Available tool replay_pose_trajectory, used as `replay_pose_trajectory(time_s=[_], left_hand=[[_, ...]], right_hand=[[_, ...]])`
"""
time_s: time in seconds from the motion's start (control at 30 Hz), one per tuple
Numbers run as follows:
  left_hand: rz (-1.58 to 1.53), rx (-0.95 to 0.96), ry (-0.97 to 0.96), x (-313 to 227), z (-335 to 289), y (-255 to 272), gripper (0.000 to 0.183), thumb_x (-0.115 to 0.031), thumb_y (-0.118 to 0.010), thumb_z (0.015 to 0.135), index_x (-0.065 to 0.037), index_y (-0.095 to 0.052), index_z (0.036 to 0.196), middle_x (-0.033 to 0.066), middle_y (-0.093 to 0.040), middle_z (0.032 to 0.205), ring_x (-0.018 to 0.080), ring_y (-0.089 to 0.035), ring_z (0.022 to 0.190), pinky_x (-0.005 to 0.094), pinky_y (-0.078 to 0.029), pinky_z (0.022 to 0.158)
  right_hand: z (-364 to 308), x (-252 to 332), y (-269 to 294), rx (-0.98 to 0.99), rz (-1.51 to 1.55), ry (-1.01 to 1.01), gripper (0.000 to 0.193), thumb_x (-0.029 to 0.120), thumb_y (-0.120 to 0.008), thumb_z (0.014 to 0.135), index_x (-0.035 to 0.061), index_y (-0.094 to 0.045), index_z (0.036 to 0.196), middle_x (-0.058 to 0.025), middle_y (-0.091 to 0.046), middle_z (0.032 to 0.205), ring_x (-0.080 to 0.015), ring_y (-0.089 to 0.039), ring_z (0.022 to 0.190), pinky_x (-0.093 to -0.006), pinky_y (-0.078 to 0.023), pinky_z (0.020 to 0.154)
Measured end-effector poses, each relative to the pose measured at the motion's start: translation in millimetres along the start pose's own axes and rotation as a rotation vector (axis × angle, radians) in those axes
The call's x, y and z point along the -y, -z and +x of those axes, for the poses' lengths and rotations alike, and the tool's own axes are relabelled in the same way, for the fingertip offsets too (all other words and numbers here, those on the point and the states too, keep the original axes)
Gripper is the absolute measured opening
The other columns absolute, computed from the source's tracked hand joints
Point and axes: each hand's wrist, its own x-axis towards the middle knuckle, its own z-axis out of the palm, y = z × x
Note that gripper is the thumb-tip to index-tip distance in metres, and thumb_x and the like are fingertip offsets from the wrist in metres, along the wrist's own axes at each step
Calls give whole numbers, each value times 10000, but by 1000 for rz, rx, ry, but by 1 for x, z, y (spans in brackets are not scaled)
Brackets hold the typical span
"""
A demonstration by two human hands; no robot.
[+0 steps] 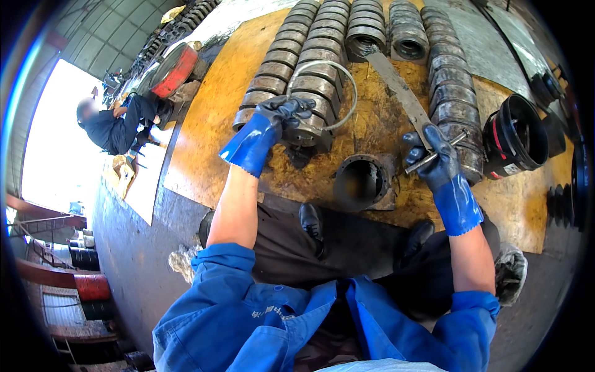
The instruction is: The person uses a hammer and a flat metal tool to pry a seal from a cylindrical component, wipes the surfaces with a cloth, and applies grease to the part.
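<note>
Both of my hands wear blue and black rubber gloves. My left hand (279,116) is closed on a thin grey ring (356,93), which stands tilted over the near end of a row of dark metal cylindrical parts (317,87). My right hand (439,155) grips a long flat metal bar (400,87) with dark grease on its far end. A short round rod (458,137) crosses the bar inside the same hand; whether the two are joined, I cannot tell. Between my hands, close to my feet, a round hollow metal housing (361,181) sits with its opening toward me.
More rows of metal parts (452,77) run away from me on a stained yellow board (211,130). At the right stands a black bucket (509,139). A red-rimmed drum (175,71) lies at the far left, near a seated person (121,124) in dark clothes.
</note>
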Motion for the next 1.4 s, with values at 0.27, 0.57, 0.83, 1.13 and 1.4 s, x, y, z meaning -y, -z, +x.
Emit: replay_pose_trajectory(time_s=[0.27,0.57,0.83,1.13,1.4], left_hand=[[-689,-87,59,10,27,16,353,109,-474,855,-10,-577,1170,116,-618,1167,178,-596,1033,257,-516,822],[-653,51,-107,33,44,26,294,-88,-480,934,0,-566,1200,108,-612,1156,220,-597,1008,343,-483,885],[-497,417,-149,125,143,67,405,-118,-340,978,48,-385,1344,128,-338,1456,224,-393,1305,346,-368,1078],[-383,410,-169,100,122,85,389,-135,-354,977,32,-405,1324,120,-354,1443,222,-410,1288,339,-388,1034],[-343,403,-134,104,109,66,371,-149,-370,974,17,-430,1300,113,-379,1424,221,-429,1268,335,-407,992]], right_hand=[[0,0,10,-3,46,-2,286,272,-579,902,74,-556,1107,-136,-680,889,-202,-624,583,-385,-532,532],[-2,72,55,95,187,161,434,250,-617,857,15,-494,1200,-119,-626,961,-214,-609,767,-367,-512,660],[-179,202,256,-503,-134,492,273,172,-547,899,-33,-528,1078,-253,-567,1154,-318,-636,815,-481,-555,686],[-459,51,335,-1437,-668,146,544,361,-539,931,53,-394,1356,-155,-676,910,-198,-636,630,-299,-497,498],[-540,-72,358,-1587,-1705,-252,362,169,-509,891,168,-559,1250,-159,-670,947,-291,-647,854,-385,-509,779]])
